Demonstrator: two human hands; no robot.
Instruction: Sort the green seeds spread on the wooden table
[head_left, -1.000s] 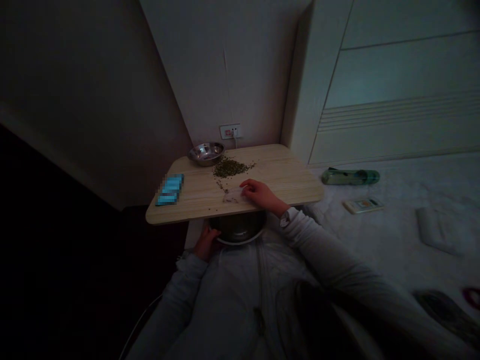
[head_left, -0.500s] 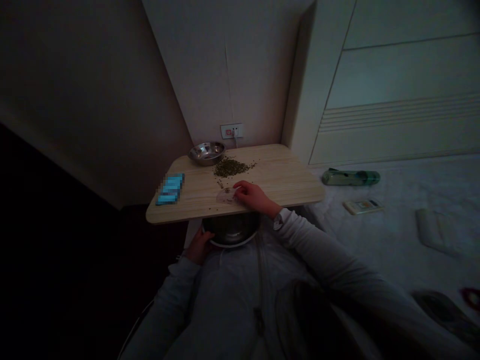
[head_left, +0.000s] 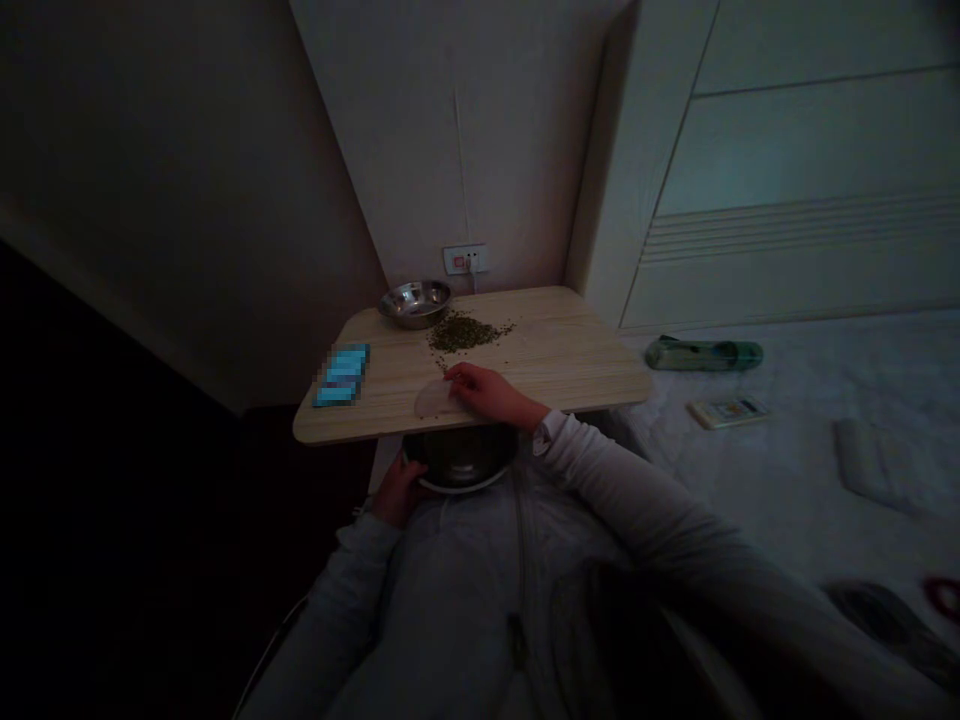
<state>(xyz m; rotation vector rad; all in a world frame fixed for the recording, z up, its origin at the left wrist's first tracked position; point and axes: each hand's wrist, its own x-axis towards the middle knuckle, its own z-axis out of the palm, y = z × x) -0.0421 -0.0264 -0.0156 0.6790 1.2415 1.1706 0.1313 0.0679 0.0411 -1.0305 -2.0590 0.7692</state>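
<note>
My right hand (head_left: 484, 392) pinches a thin, pale, translucent scraper-like sheet (head_left: 433, 400) near the front edge of the wooden table (head_left: 577, 350). A few loose green beans lie beside the sheet. Farther back, a spread pile of small green beans (head_left: 461, 333) rests on the tabletop. My left hand (head_left: 400, 490) grips the rim of a large metal bowl (head_left: 472, 470), which sits at my lap, partly under the table's front edge. The inside of that bowl is dark, so its contents are hard to make out.
A smaller steel bowl (head_left: 415, 305) stands at the table's back left, touching the pile's edge. A blurred blue-screened phone (head_left: 341, 375) lies at the left. On the white bedding to the right are a green bottle (head_left: 703, 354) and another phone (head_left: 729, 411). A wall socket (head_left: 465, 260) holds a plug.
My right hand has moved left along the front of the table with the pale sheet. My left hand stays on the large bowl's rim.
</note>
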